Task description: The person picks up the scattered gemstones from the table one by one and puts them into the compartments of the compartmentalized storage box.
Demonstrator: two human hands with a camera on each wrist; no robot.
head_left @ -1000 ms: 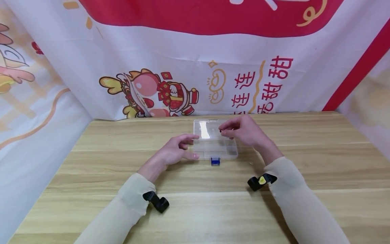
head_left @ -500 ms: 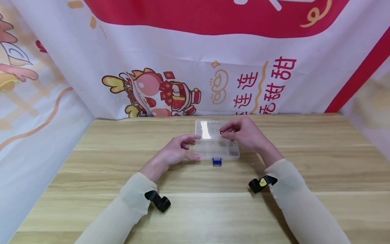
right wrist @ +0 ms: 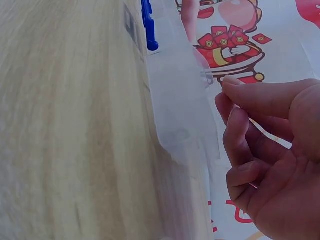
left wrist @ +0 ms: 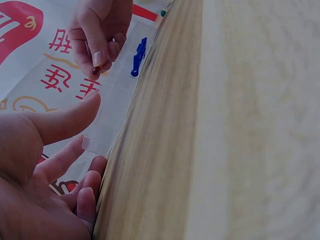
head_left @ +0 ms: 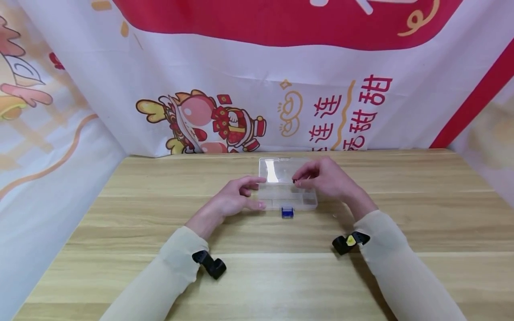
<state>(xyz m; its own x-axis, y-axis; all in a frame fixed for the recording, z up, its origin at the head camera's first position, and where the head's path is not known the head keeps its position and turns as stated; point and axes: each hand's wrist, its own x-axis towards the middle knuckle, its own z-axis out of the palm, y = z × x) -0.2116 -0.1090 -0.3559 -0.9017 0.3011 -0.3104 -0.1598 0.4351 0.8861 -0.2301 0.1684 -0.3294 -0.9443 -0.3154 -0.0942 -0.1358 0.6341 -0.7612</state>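
Observation:
A clear plastic compartment box (head_left: 287, 203) lies on the table with its lid (head_left: 281, 169) raised back and a blue latch (head_left: 287, 212) at the front. My left hand (head_left: 238, 196) stays at the box's left end, thumb and fingers spread, the thumb by the front corner. Over the right side of the box, my right hand (head_left: 323, 178) pinches a small dark red, shiny bead-like piece (left wrist: 96, 70) between thumb and index finger. In the right wrist view the thumb and fingers of my right hand (right wrist: 272, 135) hide that piece.
The wooden table (head_left: 265, 276) runs up to a printed white and red cloth (head_left: 241, 62) behind the box. A tiny clear bit (head_left: 334, 216) lies right of the box. Near the box's far end in the left wrist view is a small green-tipped thing (left wrist: 163, 13).
My right hand has come down and slightly nearer, from in front of the lid to over the box's rear compartments, still pinching the red piece. My left hand stays at the box's left end.

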